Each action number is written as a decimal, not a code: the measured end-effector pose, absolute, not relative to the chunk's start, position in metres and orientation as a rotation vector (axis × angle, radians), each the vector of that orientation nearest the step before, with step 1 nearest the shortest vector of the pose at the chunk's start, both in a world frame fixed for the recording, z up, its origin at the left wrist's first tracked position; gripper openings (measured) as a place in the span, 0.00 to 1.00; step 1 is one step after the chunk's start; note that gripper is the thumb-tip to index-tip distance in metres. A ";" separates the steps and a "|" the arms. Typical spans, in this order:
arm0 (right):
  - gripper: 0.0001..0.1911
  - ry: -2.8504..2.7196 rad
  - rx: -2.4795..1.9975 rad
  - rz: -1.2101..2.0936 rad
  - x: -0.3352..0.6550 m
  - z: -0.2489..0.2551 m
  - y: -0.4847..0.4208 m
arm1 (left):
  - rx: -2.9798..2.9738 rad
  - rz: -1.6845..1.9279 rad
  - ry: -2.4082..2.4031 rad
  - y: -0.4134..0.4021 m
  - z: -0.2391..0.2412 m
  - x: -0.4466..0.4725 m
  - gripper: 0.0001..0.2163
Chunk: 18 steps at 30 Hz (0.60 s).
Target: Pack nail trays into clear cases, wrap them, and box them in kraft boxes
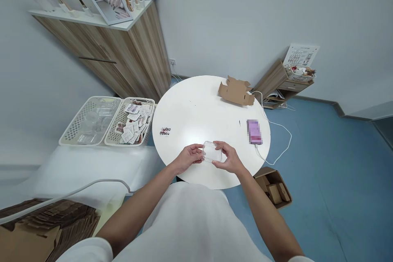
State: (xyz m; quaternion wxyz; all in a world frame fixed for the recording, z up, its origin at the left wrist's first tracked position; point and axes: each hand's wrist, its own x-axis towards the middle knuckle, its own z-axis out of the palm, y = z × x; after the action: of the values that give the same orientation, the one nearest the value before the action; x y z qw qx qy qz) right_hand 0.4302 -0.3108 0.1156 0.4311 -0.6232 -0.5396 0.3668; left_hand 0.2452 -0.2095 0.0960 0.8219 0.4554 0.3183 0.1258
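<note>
While the clear case (212, 154) was gripped between the left hand (190, 158) and right hand (229, 160) (both closed on its ends), it was held over the near edge of the white table (199, 106) | a phone (254, 131) was noted farther right | a cardboard box (236, 91) was noted at the far rim.

Small clear plastic box (212, 152), shut, level, above near table edge

case (212, 152) at near edge of counter (196, 106) between left hand (189, 158) and right hand (229, 159), sticker strip (165, 131) on counter left, phone (254, 131) right, carton (236, 91) at far edge, baskets (71, 129) left of counter, box (274, 186) on floor (322, 180) right
</note>
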 end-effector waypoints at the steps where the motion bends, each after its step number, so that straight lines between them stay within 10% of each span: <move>1: 0.22 -1.334 -1.553 0.962 0.431 0.116 -0.310 | 1.000 0.267 0.690 -0.209 0.094 0.244 0.20; 18: 0.21 -0.545 -1.633 1.220 0.436 0.077 -0.289 | 1.165 0.209 0.730 -0.225 0.070 0.241 0.18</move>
State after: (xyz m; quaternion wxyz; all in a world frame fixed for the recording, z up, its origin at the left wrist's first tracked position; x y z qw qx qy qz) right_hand 0.4356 -0.2890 0.0770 0.4930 -0.6734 -0.2246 0.5031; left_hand 0.2405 -0.2252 0.0700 0.7679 0.5367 0.3362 0.0961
